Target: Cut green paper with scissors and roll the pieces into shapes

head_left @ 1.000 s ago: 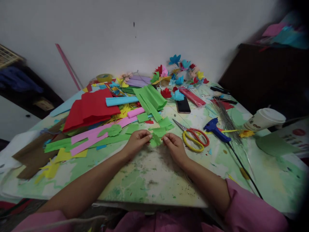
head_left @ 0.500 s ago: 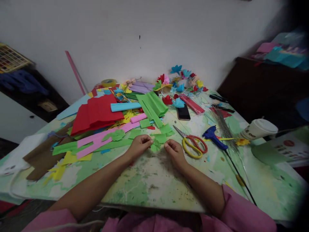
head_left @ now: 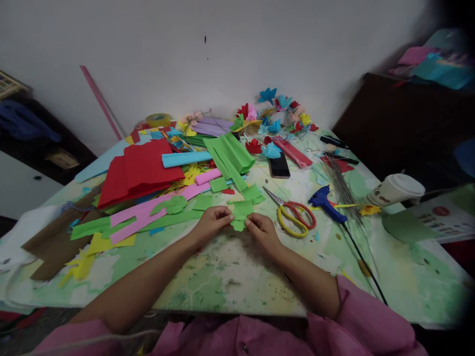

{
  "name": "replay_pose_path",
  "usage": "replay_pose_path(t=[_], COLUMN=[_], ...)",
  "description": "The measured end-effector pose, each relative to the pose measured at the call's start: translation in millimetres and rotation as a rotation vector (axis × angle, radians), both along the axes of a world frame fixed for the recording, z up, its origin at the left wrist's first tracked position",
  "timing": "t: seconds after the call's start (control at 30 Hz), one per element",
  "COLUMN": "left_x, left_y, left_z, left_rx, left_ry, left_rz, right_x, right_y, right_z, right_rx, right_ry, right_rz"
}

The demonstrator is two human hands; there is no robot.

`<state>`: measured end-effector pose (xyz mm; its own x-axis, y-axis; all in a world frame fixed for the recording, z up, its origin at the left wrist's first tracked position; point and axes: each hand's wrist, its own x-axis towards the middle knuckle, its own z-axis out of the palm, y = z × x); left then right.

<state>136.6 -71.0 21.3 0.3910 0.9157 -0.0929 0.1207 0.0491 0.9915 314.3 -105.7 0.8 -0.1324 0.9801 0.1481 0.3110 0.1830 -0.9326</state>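
Observation:
A small green crepe paper piece (head_left: 238, 225) with a scalloped edge is held up between my two hands above the table. My left hand (head_left: 213, 223) pinches its left edge between thumb and fingers. At the opposite edge, my right hand (head_left: 265, 233) has its thumb and fingers closed on the paper. Just behind lie other cut green paper pieces (head_left: 253, 193). To the right of my right hand rest scissors (head_left: 293, 220) with one red and one yellow handle. Further right lies a blue hot glue gun (head_left: 328, 203) with a black cord.
Red crepe paper (head_left: 139, 170), pink strips (head_left: 139, 225) and brown paper (head_left: 55, 242) cover the left side. At the back are paper flowers (head_left: 274, 126) and a phone (head_left: 279, 166). Thin wires (head_left: 345, 185) and a lidded paper cup (head_left: 397, 190) stand on the right.
My right hand has come in toward my left and now meets the right edge of the green paper. My left hand keeps its pinch. The whole view has shifted slightly.

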Motion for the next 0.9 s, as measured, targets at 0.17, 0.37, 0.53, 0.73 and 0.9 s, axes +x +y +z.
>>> replay_pose_path(t=[0.17, 0.37, 0.53, 0.73, 0.9], left_x=[-0.1, 0.2, 0.2, -0.4, -0.8], left_y=[-0.3, -0.7, -0.5, 0.2, -0.3], left_z=[0.0, 0.6, -0.1, -3.0, -2.3], left_rx=[-0.009, -0.021, -0.031, -0.035, -0.036], left_ry=[-0.008, -0.012, -0.032, -0.055, -0.080], left_rz=[-0.018, -0.018, -0.010, -0.015, -0.030], right_x=[0.0, 0.1, 0.0, 0.1, -0.1], right_y=[-0.4, -0.7, -1.1, -1.0, -0.4], right_z=[-0.1, -0.8, 0.3, 0.1, -2.0], right_rx=[-0.007, -0.008, -0.006, -0.005, 0.000], right_ry=[0.028, 0.044, 0.042, 0.040, 0.065], right_rz=[-0.019, -0.015, -0.013, -0.023, -0.026])
